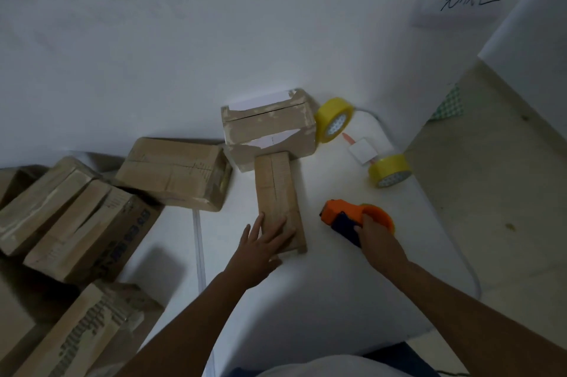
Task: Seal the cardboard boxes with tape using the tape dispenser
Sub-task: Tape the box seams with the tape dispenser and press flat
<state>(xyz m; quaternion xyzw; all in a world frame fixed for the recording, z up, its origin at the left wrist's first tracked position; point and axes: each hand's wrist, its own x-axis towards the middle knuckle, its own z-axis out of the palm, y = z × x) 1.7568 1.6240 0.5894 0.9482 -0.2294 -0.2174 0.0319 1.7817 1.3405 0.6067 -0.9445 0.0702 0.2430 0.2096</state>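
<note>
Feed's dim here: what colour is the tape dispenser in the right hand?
Orange with a dark blue handle; the tape dispenser shows in the head view.

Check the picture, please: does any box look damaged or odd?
Yes. The larger box behind the narrow box looks worn: its brown surface is torn away in pale patches along the top and front edges. The left hand rests on the narrow box, which shows no damage.
</note>
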